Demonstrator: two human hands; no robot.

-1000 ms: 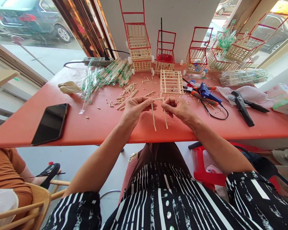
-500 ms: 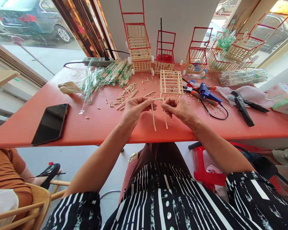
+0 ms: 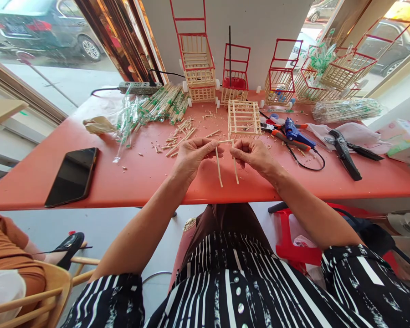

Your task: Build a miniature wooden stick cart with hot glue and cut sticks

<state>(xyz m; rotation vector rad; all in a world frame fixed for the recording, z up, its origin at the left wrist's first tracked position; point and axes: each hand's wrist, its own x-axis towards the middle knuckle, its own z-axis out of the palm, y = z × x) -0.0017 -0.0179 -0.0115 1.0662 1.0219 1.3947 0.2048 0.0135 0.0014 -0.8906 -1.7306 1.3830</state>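
Left hand, right hand pinch stick frame; wrapper print seems illegible

Left hand and right hand are bare. Below them, a black shirt has uneven white stripes, short striped sleeves and pale round buttons; dark brown cloth shows nearer the hands.

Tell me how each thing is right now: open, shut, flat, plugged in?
Left hand: pinched on the stick frame
Right hand: pinched on its other side
Stick frame: three-sided, near end open
Phone: flat, screen dark
Glue gun: lying down
Black-handled tool: handles spread
Power strip: plug in it
Slatted box: plain, no red
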